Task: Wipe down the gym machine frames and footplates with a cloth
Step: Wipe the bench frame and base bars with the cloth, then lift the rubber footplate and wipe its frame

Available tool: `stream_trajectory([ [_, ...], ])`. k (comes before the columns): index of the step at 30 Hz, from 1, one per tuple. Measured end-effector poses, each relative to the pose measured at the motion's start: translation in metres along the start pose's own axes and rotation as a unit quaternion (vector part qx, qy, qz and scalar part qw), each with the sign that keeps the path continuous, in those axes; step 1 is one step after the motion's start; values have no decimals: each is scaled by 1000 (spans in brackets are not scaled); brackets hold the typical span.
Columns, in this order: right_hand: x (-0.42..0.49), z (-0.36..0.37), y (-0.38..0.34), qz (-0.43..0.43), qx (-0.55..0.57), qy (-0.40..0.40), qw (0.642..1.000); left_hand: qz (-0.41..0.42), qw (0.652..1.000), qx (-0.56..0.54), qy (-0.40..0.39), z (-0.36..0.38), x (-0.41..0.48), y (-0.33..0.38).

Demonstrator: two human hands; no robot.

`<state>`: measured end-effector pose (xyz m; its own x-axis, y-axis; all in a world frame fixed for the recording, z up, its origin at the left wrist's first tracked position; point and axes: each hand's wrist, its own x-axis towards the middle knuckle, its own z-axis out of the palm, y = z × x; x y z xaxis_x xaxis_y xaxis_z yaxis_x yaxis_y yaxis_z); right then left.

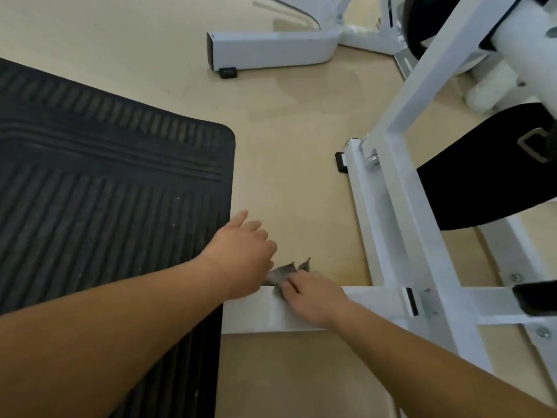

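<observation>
I am wiping the near bar [256, 312] of the white frame [388, 206], at its left end just beside the mat [105, 191]. The cloth [284, 271] is lying bunched on the bar's far edge, between the two hands, with two corners sticking up over the floor [295, 182].

Recommended handling, in my judgement:
1. I am aiming to flatten the cloth first, so that a broad face is meeting the paint and not a crumpled ridge.
2. I am planning strokes in one direction along the top, then down the far side face.
3. I am keeping the pressure even, since a bunched cloth is likely to skip.

Pose:
- The right hand [316, 297] is reaching in from the near right, palm down on the bar. Its fingers [291, 286] are curled and pinching the cloth against the bar's edge.
- The left hand [241, 251] is reaching in from the near left, knuckles up over the bar's far left corner. Its fingers are loosely curled, forefinger pointing away.
- The cloth's left end is running under the left hand. I cannot tell whether the thumb is pinching it.
</observation>
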<state>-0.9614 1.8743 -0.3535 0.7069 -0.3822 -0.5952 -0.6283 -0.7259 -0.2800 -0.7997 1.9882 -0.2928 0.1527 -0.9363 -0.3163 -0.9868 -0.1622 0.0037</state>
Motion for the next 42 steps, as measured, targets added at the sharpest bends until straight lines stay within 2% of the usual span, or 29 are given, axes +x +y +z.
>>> stream_trajectory([
  [3,6,-1,-15,-69,0,-38,997,-20,999,30,12,1,-22,-22],
  [5,5,-1,-7,-77,-17,-39,996,-21,999,23,22,4,-31,-23],
  [10,-7,-12,45,65,-155,3,986,-36,998,15,45,8,-33,-20],
  [12,-7,-10,43,50,-164,16,985,-39,998,8,56,9,-34,-20],
  [16,9,8,-5,-51,-18,3,999,-31,996,-4,82,10,-35,-21],
  [19,11,15,-22,-128,-3,-7,992,-21,996,0,83,12,-34,-25],
  [21,5,8,-6,-117,-20,-1,993,-21,997,3,78,12,-34,-25],
  [26,-21,-8,50,-14,-98,57,993,-27,998,38,38,10,-34,-23],
  [29,-38,-26,34,-11,16,80,997,-27,999,37,13,2,-31,-15],
  [31,-52,-40,14,-22,111,107,988,-18,998,-58,22,-5,-31,-1],
  [32,-61,-47,5,-25,154,116,981,-21,987,-154,33,-10,-32,8],
  [33,-71,-55,-4,-27,198,122,972,-32,962,-266,45,-15,-34,16],
  [35,-94,-71,-20,-16,289,119,950,-69,881,-462,67,-22,-36,31],
  [37,-119,-88,-31,10,373,101,922,-116,780,-611,65,-30,-37,41],
  [39,-143,-98,-38,33,402,95,910,-139,689,-710,39,-41,-37,48],
  [40,-152,-100,-39,43,403,98,909,-139,668,-731,29,-48,-39,52],
  [42,-164,-99,-39,68,428,117,894,-131,647,-751,22,-61,-44,62],
])
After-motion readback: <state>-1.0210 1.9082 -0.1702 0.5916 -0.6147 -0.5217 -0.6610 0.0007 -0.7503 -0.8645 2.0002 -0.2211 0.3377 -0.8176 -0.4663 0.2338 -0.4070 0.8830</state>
